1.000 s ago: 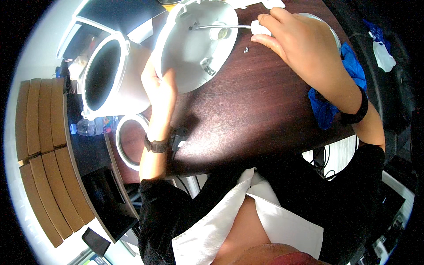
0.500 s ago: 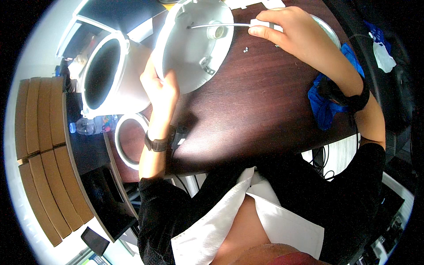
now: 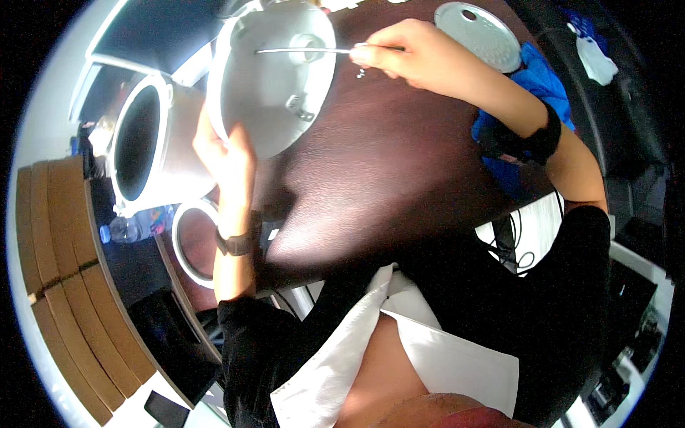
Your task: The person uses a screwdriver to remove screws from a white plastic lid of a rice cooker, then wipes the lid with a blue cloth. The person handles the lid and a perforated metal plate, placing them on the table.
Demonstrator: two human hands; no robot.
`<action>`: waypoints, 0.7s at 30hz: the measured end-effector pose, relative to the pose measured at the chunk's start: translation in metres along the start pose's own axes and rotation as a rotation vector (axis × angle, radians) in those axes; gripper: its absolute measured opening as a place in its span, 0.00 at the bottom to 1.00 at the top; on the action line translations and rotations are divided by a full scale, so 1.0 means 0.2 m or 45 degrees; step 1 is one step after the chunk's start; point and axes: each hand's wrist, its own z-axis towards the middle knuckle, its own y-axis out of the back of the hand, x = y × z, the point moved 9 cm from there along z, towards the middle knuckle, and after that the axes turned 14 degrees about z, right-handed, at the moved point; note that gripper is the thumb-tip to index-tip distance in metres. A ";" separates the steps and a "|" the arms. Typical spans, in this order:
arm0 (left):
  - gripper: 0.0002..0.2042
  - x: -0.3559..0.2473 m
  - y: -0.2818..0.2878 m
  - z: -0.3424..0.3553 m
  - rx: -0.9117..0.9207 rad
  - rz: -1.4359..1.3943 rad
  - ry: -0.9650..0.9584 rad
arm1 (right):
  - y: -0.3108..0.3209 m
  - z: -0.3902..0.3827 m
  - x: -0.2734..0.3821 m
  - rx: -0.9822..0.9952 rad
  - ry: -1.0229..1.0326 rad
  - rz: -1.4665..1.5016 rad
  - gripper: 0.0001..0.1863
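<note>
Left hand [image 3: 227,153] curled, gripping white cover [image 3: 264,107]; right hand [image 3: 396,53] pinches screwdriver [image 3: 300,51], tip inside cover. Blue cloth [image 3: 549,82] lies near right edge of desk [image 3: 371,157].

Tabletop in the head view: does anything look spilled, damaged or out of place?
A few tiny silvery pieces lie loose on the brown table, just below the right hand in the picture, attached to nothing visible. The blue cloth is bunched up rather than folded. I see no clear spill or damage.

The bowl-shaped housing [image 3: 265,107] is white, shaft [image 3: 285,51] silvery, tabletop [image 3: 407,143] reddish-brown and cloth [image 3: 546,80] blue.
</note>
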 end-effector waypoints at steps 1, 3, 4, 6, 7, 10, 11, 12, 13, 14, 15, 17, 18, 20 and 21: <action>0.17 0.02 0.00 0.00 -0.017 -0.025 0.022 | -0.03 -0.03 0.00 0.024 -0.173 0.145 0.19; 0.17 -0.02 0.00 0.01 -0.022 0.056 -0.042 | -0.04 -0.06 0.01 -0.004 -0.164 0.130 0.20; 0.18 -0.04 0.00 0.02 -0.019 0.081 -0.054 | -0.03 -0.04 0.00 -0.029 -0.068 0.051 0.20; 0.18 -0.04 0.00 0.03 -0.017 0.092 -0.054 | -0.01 -0.01 0.01 -0.073 0.105 -0.180 0.20; 0.17 -0.03 0.00 0.04 -0.016 0.077 -0.042 | -0.01 -0.02 0.03 -0.102 0.147 -0.260 0.20; 0.16 0.03 0.01 0.04 -0.006 0.017 0.037 | 0.01 -0.05 0.14 -0.220 0.398 -0.499 0.17; 0.16 0.04 0.01 0.04 -0.002 -0.005 0.070 | 0.02 -0.08 0.18 -0.280 0.561 -0.573 0.17; 0.16 0.03 0.02 0.04 -0.024 -0.048 0.050 | 0.01 -0.10 0.24 -0.331 0.738 -0.634 0.16; 0.16 0.06 0.03 0.03 -0.023 0.013 0.059 | 0.01 -0.10 0.24 -0.339 0.691 -0.675 0.16; 0.17 0.06 0.03 0.04 -0.017 0.007 0.053 | 0.01 -0.11 0.25 -0.346 0.644 -0.714 0.16; 0.17 0.04 0.02 0.04 -0.001 -0.014 0.044 | 0.02 -0.12 0.25 -0.361 0.584 -0.763 0.16; 0.19 0.03 0.01 0.05 0.018 -0.067 0.110 | 0.02 -0.11 0.25 -0.380 0.530 -0.864 0.17; 0.19 0.04 0.01 0.04 0.014 -0.070 0.111 | 0.03 -0.12 0.25 -0.384 0.524 -0.875 0.17; 0.19 0.04 0.02 0.04 0.006 -0.074 0.120 | 0.02 -0.12 0.27 -0.387 0.530 -0.887 0.17; 0.19 0.04 0.01 0.04 0.005 -0.079 0.128 | 0.02 -0.13 0.28 -0.386 0.537 -0.891 0.18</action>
